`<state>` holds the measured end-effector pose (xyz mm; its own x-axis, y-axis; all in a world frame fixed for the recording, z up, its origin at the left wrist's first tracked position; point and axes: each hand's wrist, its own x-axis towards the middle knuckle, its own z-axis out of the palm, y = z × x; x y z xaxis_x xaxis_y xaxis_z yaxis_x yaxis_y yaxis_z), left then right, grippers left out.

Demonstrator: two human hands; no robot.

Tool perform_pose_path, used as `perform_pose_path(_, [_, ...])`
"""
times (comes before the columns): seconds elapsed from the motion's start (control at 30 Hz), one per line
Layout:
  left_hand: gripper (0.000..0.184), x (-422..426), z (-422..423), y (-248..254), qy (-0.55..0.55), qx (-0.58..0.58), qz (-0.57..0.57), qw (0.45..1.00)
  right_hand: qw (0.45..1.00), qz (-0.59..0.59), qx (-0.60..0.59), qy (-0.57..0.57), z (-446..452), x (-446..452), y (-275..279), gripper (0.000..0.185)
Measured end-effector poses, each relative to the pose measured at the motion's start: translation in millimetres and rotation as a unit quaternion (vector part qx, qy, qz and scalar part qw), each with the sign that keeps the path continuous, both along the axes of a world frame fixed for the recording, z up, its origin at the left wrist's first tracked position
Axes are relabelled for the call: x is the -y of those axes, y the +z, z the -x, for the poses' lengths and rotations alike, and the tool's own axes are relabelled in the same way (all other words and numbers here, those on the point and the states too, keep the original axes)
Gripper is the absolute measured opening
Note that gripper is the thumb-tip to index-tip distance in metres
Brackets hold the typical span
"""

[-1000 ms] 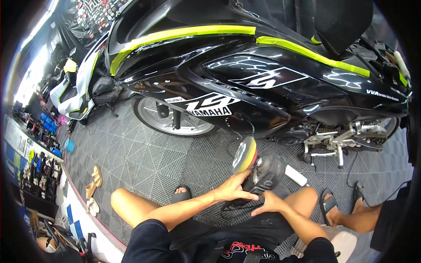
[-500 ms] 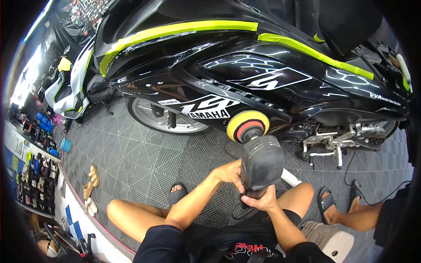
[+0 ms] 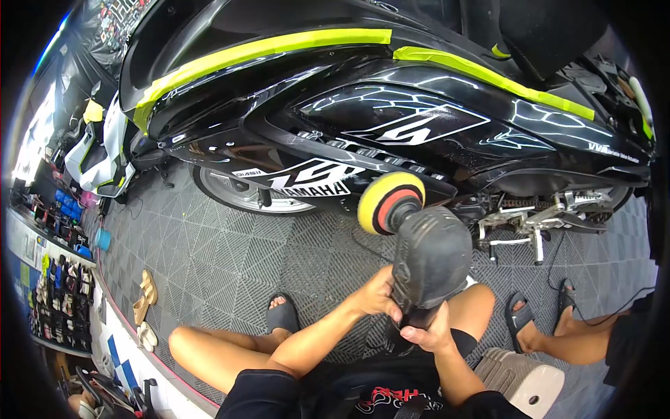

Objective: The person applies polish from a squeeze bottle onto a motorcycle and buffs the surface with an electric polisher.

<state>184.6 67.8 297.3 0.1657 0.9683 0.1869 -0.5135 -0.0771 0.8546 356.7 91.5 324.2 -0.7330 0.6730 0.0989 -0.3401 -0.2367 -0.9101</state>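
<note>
A black power polisher [image 3: 431, 251] is held between both my hands, in front of my lap. My left hand [image 3: 380, 292] grips its left side. My right hand [image 3: 431, 329] wraps the handle end from the right, thumb over it. The polisher's yellow foam pad [image 3: 392, 202] with its red backing points up and left, close to the lower edge of a glossy black motorcycle fairing [image 3: 419, 105]. Whether the pad touches the fairing I cannot tell. White lettering and bright yellow-green masking tape [image 3: 272, 52] mark the panel.
Grey patterned floor tiles [image 3: 244, 251] lie under the motorcycle. Its silver footrest bracket [image 3: 530, 230] juts out at right. Another person's sandalled foot [image 3: 522, 318] is at the right, beside a beige stool [image 3: 520, 384]. Loose sandals [image 3: 145, 297] lie at left; a cable [image 3: 555, 269] crosses the floor.
The polisher and both hands have shifted right and slightly down, with the polisher more tilted, its pad toward the upper left. The motorcycle sits slightly farther left in view.
</note>
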Motion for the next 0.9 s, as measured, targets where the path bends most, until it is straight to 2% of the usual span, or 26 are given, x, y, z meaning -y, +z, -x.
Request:
perform_pose_path(0.03, [0.106,-2,-7,6,0.030,0.008,-0.033,0.999,1.000,-0.001,0.002,-0.011,-1,0,0,0.078])
perform_pose_path(0.1, [0.107,-1,-16,15,0.042,0.027,0.002,0.999,0.999,0.000,0.007,-0.034,-2,2,1,0.078])
perform_pose_path(0.2, [0.111,5,-22,18,0.053,0.058,0.051,0.996,0.990,-0.095,0.079,-0.071,-4,5,1,0.079])
perform_pose_path(0.27, [0.114,5,-22,35,0.059,0.024,0.065,0.996,0.996,-0.041,0.044,-0.063,-3,5,-3,0.078])
perform_pose_path(0.3, [0.104,4,-23,32,0.046,0.044,0.020,0.998,0.998,-0.027,0.042,-0.048,-7,2,-4,0.081])
perform_pose_path(0.4, [0.095,5,-26,54,0.050,-0.152,-0.026,0.987,0.998,0.026,0.045,-0.033,-23,-1,-12,0.082])
perform_pose_path(0.43, [0.087,5,-32,47,0.085,-0.126,-0.011,0.988,0.997,0.048,0.046,-0.028,-27,1,-9,0.081])
perform_pose_path(0.47, [0.087,6,-35,43,0.102,-0.106,-0.013,0.989,0.999,0.027,0.026,-0.030,-27,0,-8,0.080])
perform_pose_path(0.53, [0.085,7,-41,41,0.131,-0.066,-0.013,0.989,0.998,-0.010,0.061,-0.027,-27,-2,-4,0.080])
perform_pose_path(0.67, [0.087,10,-45,19,0.116,0.018,0.011,0.993,0.984,-0.128,0.119,-0.026,-27,-11,5,0.080])
perform_pose_path(0.77, [0.080,12,-43,6,0.142,-0.024,-0.041,0.989,0.975,-0.182,0.130,-0.012,-23,-17,17,0.082])
perform_pose_path(0.9, [0.075,17,-30,-2,0.141,-0.064,-0.081,0.985,0.975,-0.175,0.134,-0.015,-12,-11,25,0.083])
